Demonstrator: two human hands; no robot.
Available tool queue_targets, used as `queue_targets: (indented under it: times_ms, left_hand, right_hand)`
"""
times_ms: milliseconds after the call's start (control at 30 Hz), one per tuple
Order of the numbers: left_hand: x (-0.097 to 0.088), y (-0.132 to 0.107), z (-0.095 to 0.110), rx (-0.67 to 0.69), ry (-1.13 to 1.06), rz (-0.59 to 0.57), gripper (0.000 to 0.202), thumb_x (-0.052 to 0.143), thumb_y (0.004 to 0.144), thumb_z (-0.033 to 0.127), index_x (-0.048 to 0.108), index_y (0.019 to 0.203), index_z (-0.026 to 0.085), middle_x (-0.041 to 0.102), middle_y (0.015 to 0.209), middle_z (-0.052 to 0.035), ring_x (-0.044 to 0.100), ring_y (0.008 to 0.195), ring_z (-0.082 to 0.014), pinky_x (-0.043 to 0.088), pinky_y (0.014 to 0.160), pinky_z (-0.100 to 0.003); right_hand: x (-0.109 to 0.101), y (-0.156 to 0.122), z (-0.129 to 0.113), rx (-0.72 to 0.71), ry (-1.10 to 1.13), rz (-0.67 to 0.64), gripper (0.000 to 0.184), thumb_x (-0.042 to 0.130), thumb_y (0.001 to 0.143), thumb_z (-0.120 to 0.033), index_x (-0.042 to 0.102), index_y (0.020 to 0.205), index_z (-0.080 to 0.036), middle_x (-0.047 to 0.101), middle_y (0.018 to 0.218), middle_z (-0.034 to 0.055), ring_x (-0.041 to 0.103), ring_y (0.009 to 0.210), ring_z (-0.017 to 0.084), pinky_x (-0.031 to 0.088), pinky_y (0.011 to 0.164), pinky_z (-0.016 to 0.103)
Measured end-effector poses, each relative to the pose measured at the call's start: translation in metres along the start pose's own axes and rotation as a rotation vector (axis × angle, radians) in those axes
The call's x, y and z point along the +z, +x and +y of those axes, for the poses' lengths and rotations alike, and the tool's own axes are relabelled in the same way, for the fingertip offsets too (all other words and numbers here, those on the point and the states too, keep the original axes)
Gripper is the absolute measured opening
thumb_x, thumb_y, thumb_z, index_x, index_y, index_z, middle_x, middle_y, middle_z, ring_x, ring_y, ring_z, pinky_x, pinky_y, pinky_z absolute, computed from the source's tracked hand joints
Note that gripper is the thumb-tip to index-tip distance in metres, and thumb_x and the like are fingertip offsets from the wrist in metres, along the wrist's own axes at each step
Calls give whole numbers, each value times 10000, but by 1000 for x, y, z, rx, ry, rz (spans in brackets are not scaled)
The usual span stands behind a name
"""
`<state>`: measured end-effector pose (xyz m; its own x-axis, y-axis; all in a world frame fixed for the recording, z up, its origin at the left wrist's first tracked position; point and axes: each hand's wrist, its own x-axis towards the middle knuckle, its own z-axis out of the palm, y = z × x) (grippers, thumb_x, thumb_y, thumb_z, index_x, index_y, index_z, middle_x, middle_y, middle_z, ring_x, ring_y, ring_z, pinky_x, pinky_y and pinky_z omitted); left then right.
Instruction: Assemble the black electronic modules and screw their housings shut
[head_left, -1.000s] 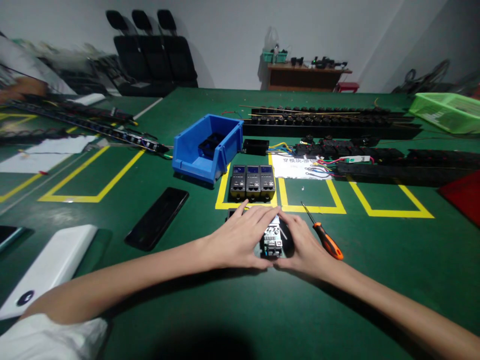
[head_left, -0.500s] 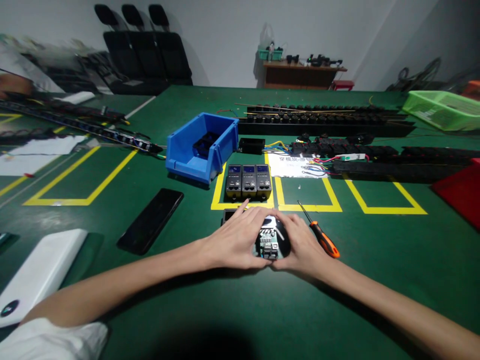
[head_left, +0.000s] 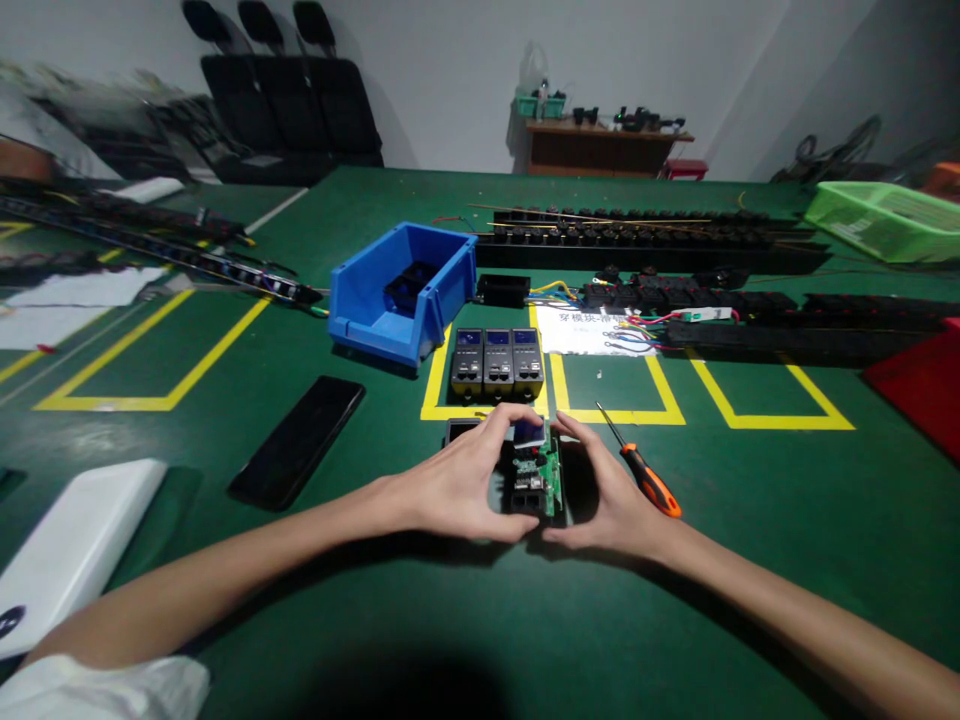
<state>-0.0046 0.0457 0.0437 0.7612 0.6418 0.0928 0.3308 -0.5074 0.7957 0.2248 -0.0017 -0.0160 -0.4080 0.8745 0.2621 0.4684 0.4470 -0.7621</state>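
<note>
Between my two hands stands a small green circuit board (head_left: 553,478) with a dark display at its far end and black connector sockets at its near end. My left hand (head_left: 469,480) is curled round its left side, fingers at the far end and thumb at the near end. My right hand (head_left: 611,490) arches over the right side, fingertips and thumb at the board's far and near ends. Just behind my left hand a dark module casing (head_left: 459,430) shows in part. Right of my right hand lies an orange-and-black screwdriver (head_left: 649,478).
Three black modules (head_left: 497,365) stand side by side within yellow tape. Behind them are a blue bin (head_left: 382,335) holding black parts, a printed sheet (head_left: 581,332) and long black strips (head_left: 637,240). A phone (head_left: 296,440) and a white power bank (head_left: 79,555) lie left.
The board has turned between my hands, so its green side now faces right. My fingers have spread wider and uncover more of it.
</note>
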Motion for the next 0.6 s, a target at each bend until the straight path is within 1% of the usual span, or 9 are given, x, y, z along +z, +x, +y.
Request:
queue_targets:
  times_ms: [67,200,367,500,600]
  left_hand:
    - [0,1,0,7,-23,-2,799,757,619,300,302,1273,235,499,1234,-98,556,1078,-257,477,942,-422]
    - [-1,1,1,-5,-51,0,798,774,605,319,310,1248,235,491,1206,-89,559,1054,-240,484,928,-404]
    - [-3,2,1,-4,-1,37,768,784,585,329,343,1205,223,472,1190,-90,550,1035,-238,495,893,-404]
    - [-4,3,-1,56,4,43,774,776,580,310,336,1211,227,468,1208,-94,540,1052,-244,491,911,-420]
    - [-3,4,-3,93,29,43,764,764,593,302,338,1223,227,464,1216,-98,527,1079,-253,478,934,-429]
  right_hand:
    - [0,0,-1,12,38,-14,1130,841,592,-399,161,1479,-237,339,1479,144,382,1340,342,334,1110,518]
    - [0,0,-2,21,89,12,1109,845,564,-345,202,1457,-215,380,1439,141,411,1313,331,346,1110,496]
    - [-1,0,-4,52,73,32,1064,828,562,-318,229,1434,-206,404,1397,140,433,1278,332,374,1084,496]
    - [-1,1,-7,26,64,25,1024,807,562,-276,245,1416,-208,405,1384,139,430,1272,337,369,1083,499]
    - [1,1,-8,10,69,33,988,793,570,-268,255,1398,-224,412,1364,133,441,1254,337,393,1058,496]
